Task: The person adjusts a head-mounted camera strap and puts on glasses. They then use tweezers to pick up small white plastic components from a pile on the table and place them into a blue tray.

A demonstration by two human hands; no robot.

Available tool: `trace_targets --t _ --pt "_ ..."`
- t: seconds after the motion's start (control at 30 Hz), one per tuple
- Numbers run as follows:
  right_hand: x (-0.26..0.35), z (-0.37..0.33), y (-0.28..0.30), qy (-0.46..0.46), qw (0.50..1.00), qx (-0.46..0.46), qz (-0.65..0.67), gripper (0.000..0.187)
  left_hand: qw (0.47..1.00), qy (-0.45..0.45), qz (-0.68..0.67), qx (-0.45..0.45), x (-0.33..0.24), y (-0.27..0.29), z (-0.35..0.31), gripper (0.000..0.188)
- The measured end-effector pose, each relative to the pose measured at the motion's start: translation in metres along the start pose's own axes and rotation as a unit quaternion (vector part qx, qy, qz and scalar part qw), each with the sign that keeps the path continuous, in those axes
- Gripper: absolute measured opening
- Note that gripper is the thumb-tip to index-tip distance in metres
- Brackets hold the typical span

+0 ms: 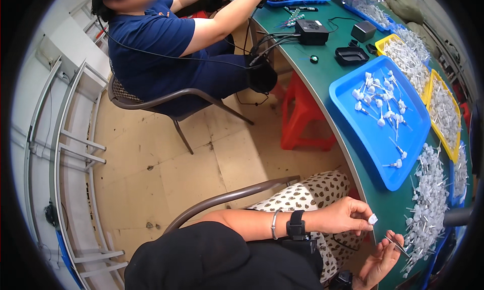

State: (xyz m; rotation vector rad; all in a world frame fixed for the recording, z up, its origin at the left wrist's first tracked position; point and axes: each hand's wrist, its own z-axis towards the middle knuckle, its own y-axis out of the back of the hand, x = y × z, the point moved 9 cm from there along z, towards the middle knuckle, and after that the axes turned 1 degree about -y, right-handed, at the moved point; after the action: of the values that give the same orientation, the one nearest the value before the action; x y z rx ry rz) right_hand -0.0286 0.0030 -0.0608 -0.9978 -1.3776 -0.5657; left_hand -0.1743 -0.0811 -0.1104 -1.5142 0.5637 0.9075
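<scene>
My left hand point(348, 217) is over the table's near edge, thumb and forefinger pinching a small white plastic piece point(372, 219). Just below it, my right hand point(384, 260) has its fingers closed on thin metal tweezers point(397, 244), the tips pointing up and left. Close to the right hand lies a long loose pile of white plastic pieces with thin pins point(426, 209), spread along the green table point(370, 189). Beyond my left hand sits a blue tray point(348, 108) with several white-headed pieces with thin stems scattered in it.
Yellow trays point(429, 101) heaped with similar parts line the far side. A black box point(311, 32) with cables and a small black tray point(351, 55) stand farther up the table. A seated co-worker point(151, 43) works at upper left. A red stool point(305, 113) is under the table.
</scene>
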Motion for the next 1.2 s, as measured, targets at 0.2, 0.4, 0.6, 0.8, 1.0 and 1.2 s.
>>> trace_targets --t 0.2,0.4,0.6,0.8,1.0,1.2 --pt "0.000 0.003 0.007 0.020 0.998 0.046 0.041 0.024 1.000 0.008 0.012 -0.003 0.000 0.004 0.001 0.015" --pt "0.004 0.005 0.012 0.042 0.998 0.055 0.008 0.023 1.000 0.019 0.006 -0.003 0.005 0.006 0.003 0.016" --pt "0.002 0.007 0.011 0.053 0.998 0.024 -0.029 0.022 1.000 0.007 -0.009 0.020 0.005 0.004 0.005 0.018" --pt "0.011 0.001 -0.010 0.049 0.997 0.055 -0.020 0.018 1.000 0.013 0.002 0.021 0.010 0.006 0.003 0.018" --pt "0.011 0.000 -0.005 0.054 0.997 0.047 -0.025 0.018 1.000 0.009 0.022 0.011 0.011 0.006 0.004 0.019" --pt "0.010 -0.002 -0.006 0.051 0.997 0.054 -0.011 0.018 0.999 0.022 0.025 0.010 0.009 0.006 0.003 0.018"
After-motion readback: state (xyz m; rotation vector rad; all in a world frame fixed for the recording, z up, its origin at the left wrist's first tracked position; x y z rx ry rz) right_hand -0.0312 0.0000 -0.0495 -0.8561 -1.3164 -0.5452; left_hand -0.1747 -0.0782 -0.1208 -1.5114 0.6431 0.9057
